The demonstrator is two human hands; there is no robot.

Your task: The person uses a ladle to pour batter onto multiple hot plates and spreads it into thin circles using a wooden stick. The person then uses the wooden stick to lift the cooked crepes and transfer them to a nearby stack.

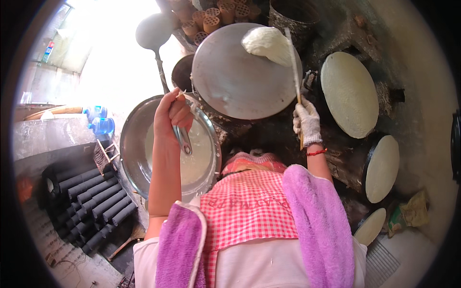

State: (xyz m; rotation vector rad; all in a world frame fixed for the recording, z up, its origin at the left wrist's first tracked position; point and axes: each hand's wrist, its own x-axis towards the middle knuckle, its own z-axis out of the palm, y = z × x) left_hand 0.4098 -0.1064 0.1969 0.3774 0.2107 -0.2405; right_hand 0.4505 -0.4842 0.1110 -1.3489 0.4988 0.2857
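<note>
My bare left hand is closed round the handle of a long metal ladle, whose round bowl is raised at the upper left, above a wide steel basin of pale batter. My right hand, in a white knit glove, grips a long thin wooden stick that reaches over the right part of a round grey griddle. A cream-coloured mound of batter lies on the griddle's upper right, beside the stick.
Round griddles coated pale line the right side. Stacked black briquettes lie lower left, clay-coloured spent ones at the top with a dark bucket. Blue water jugs stand left; a sack lies right.
</note>
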